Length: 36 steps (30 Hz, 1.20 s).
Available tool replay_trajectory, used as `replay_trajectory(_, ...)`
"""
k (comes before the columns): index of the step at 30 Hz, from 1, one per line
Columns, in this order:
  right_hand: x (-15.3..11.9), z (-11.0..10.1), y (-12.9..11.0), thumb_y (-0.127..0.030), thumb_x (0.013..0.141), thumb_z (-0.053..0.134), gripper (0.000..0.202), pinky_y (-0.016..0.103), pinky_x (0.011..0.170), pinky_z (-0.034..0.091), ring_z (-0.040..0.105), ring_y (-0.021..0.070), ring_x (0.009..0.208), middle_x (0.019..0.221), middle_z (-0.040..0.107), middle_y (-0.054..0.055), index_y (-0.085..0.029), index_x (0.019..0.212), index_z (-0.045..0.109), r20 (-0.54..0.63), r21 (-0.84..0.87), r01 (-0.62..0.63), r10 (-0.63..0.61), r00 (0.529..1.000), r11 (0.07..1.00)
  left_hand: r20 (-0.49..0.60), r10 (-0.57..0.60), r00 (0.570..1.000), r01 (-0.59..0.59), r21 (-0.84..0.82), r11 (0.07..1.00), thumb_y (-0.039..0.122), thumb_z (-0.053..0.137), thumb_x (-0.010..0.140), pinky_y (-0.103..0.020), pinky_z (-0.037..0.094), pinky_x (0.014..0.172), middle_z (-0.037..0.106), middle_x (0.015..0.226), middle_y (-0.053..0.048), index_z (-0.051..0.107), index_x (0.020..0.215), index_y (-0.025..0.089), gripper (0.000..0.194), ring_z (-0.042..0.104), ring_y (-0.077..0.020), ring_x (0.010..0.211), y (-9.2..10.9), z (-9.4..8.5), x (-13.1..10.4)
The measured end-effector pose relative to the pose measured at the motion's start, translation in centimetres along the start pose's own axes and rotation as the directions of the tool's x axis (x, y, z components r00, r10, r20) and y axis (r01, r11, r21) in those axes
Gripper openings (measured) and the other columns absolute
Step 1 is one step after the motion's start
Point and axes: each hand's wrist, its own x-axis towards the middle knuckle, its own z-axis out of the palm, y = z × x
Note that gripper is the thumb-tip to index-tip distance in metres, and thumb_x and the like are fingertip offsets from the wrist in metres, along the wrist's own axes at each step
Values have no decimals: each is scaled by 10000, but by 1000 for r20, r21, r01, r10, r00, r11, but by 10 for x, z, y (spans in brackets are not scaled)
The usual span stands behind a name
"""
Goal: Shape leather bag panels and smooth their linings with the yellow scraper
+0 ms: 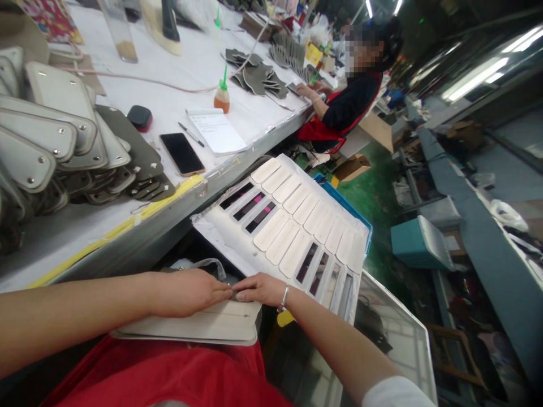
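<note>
A cream leather-like panel (pixel 212 322) with rounded corners and a thin dark line lies across my lap, over a red apron. My left hand (pixel 186 291) rests flat along its far side, fingers straight and pointing right. From the other side my right hand (pixel 261 289), with a bracelet at the wrist, meets it at the panel's far right edge. Its fingers are stretched out, the thumb a little apart below them. The fingertips of both hands nearly touch. What lies right under them is hidden.
A white board (pixel 271 220) with rows of cream pieces stands ahead right. The table holds stacked panels (pixel 63 124), a phone (pixel 182 154), a notepad (pixel 218 130), a pen (pixel 190 134) and a glue bottle (pixel 222 99). A co-worker (pixel 352 96) sits further along it.
</note>
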Motion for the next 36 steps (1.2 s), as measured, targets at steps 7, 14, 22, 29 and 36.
replay_trajectory(7, 9, 5, -7, -413, 757, 639, 406, 288, 862, 457, 629, 191, 925, 996, 695, 4, -226, 1117, 654, 17, -78, -47, 49, 999, 996, 93, 6, 996, -1, -60, 998, 19, 368, 798, -255, 405, 953, 496, 1347, -86, 374, 1363, 193, 591, 535, -191, 1149, -12, -7, -31)
replay_trajectory(14, 27, 20, -35, -358, 833, 566, 354, 253, 934, 409, 584, 184, 1047, 1108, 657, -26, -243, 1163, 623, 125, -187, 74, -51, 991, 980, 64, -3, 998, 13, -150, 989, 56, 395, 827, -291, 445, 927, 566, 1267, -99, 400, 1349, 218, 547, 574, -214, 1098, -7, -13, -31)
replay_trajectory(22, 42, 29, -52, -365, 862, 528, 396, 240, 924, 417, 580, 190, 1059, 1155, 635, 3, -205, 1221, 580, 149, -294, 78, -35, 988, 953, 49, -76, 996, 80, -84, 993, 40, 350, 847, -296, 402, 999, 514, 1326, -104, 388, 1357, 199, 536, 500, -207, 1194, -16, -15, -74)
replay_trajectory(29, 66, 47, -73, -346, 889, 489, 391, 255, 984, 373, 548, 200, 1111, 1188, 616, 48, -154, 1216, 582, 213, -391, 186, -108, 971, 901, 89, -81, 993, 87, -68, 994, 95, 347, 877, -267, 394, 992, 527, 1315, -74, 353, 1370, 239, 514, 505, -178, 1187, -15, -24, -79)
replay_trajectory(36, 93, 63, -78, -360, 890, 480, 373, 233, 973, 372, 549, 176, 1105, 1182, 618, 15, -191, 1205, 590, 231, -357, 281, -207, 951, 891, 60, -206, 977, 210, -74, 975, 109, 379, 845, -267, 392, 993, 486, 1361, -52, 325, 1387, 268, 567, 512, -175, 1182, -16, -29, -111)
